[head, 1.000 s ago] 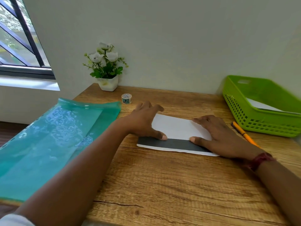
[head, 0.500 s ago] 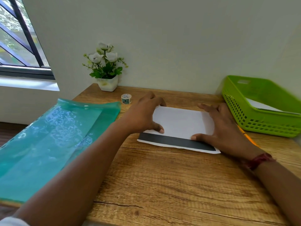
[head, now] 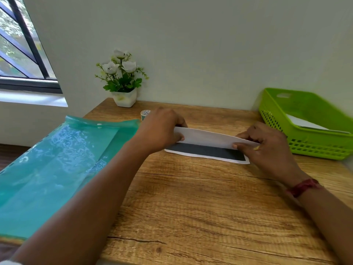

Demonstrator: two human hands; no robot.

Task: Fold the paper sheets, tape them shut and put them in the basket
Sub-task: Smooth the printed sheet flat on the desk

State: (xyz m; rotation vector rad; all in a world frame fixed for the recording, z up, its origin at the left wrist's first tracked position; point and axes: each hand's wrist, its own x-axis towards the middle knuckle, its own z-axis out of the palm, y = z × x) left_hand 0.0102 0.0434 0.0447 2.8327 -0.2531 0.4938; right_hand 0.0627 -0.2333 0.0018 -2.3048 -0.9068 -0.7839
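Since the earlier frames, both hands have lifted the far flap of the white paper sheet with a black band (head: 206, 151) off the wooden table (head: 191, 207). Left hand (head: 162, 129) and right hand (head: 265, 144) each pinch a flap end between thumb and fingers. A translucent teal plastic folder (head: 57, 159) lies left. Farther off, the left hand partly hides a small tape roll (head: 144, 114); a potted white-flower plant (head: 122, 81) stands behind. The green plastic basket (head: 313, 146), right, holds white paper.

Bare forearms; red band (head: 303, 187) on right wrist; white sleeve edge (head: 9, 262) at left.
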